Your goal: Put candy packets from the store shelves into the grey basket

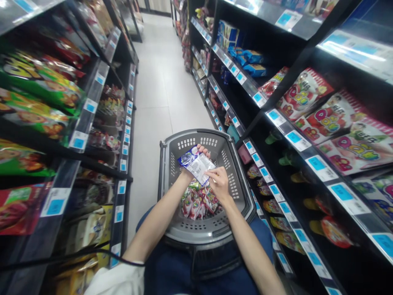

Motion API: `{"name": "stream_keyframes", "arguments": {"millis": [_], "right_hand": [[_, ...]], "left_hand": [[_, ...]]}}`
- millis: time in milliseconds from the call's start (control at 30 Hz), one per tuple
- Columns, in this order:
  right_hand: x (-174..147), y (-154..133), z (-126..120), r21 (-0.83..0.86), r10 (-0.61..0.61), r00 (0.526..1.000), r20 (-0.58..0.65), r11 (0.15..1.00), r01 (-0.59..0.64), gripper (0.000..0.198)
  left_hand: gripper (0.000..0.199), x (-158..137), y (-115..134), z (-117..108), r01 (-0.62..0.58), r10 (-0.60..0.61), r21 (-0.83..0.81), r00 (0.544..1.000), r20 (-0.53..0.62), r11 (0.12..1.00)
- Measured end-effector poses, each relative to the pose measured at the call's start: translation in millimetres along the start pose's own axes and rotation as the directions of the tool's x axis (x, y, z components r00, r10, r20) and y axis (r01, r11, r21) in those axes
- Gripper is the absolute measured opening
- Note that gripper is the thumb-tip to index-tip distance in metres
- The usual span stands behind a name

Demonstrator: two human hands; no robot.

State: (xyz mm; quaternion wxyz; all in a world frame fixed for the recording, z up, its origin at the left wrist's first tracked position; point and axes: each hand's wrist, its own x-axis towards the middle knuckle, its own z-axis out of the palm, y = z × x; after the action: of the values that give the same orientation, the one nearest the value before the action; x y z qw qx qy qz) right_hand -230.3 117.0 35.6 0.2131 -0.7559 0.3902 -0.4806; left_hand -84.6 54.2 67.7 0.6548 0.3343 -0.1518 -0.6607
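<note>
Above the grey shopping basket (172,143) I hold a blue and white snack packet (196,166), its pale printed back facing up. My left hand (203,150) is closed round it from behind, with fingertips showing at the top edge and the palm hidden. My right hand (218,181) pinches the packet's lower right edge between thumb and fingers. Beneath both hands, several red and pink candy packets (196,207) lie in a pile at the basket's bottom. The basket rests at my lap, over dark blue clothing.
Shelves stand close on both sides, edged with blue and white price tags (294,139). At right are pink and white candy bags (331,116); at left, green snack bags (37,82). A pale tiled floor (156,82) runs ahead. A black cable (92,253) crosses my left sleeve.
</note>
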Motion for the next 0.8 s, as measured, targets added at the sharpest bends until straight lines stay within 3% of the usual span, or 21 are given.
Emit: {"name": "stream_keyframes", "arguments": {"millis": [100,167,233,333,400,467,567,700,800], "right_hand": [[1,-2,2,0.070,0.116,0.993,-0.036,0.991,-0.113,0.027],[3,-6,4,0.131,0.255,0.961,-0.108,0.962,-0.241,0.020],[7,-10,6,0.209,0.425,0.888,-0.176,0.897,-0.388,0.016],[16,-12,6,0.416,0.646,0.744,-0.169,0.731,-0.540,0.037],[21,-10,5,0.523,0.709,0.699,-0.093,0.633,-0.571,0.050],[23,-5,4,0.558,0.726,0.688,-0.020,0.579,-0.594,0.058],[20,3,4,0.520,0.755,0.655,0.001,0.560,-0.646,0.059],[12,11,7,0.272,0.770,0.631,-0.092,0.629,-0.728,0.032],[8,9,6,0.077,0.727,0.656,-0.203,0.680,-0.729,0.071]], "left_hand": [[0.025,1,0,2,-0.016,0.015,-0.009,0.998,-0.054,1.000],[0.030,4,0,3,-0.015,0.013,-0.022,0.996,-0.093,1.000],[0.028,7,0,4,0.000,-0.004,-0.039,0.995,-0.098,0.999],[0.014,13,-2,5,-0.048,0.041,-0.061,0.993,-0.107,0.997],[0.009,16,-3,6,-0.158,0.147,-0.062,0.976,-0.158,0.985],[0.007,18,-3,7,-0.214,0.199,-0.055,0.959,-0.201,0.975],[0.017,14,1,10,-0.199,0.185,-0.033,0.950,-0.250,0.979],[0.019,7,0,12,-0.087,0.114,0.118,0.962,-0.246,0.989],[0.018,3,-6,11,-0.022,0.063,0.242,0.985,-0.162,0.970]]}}
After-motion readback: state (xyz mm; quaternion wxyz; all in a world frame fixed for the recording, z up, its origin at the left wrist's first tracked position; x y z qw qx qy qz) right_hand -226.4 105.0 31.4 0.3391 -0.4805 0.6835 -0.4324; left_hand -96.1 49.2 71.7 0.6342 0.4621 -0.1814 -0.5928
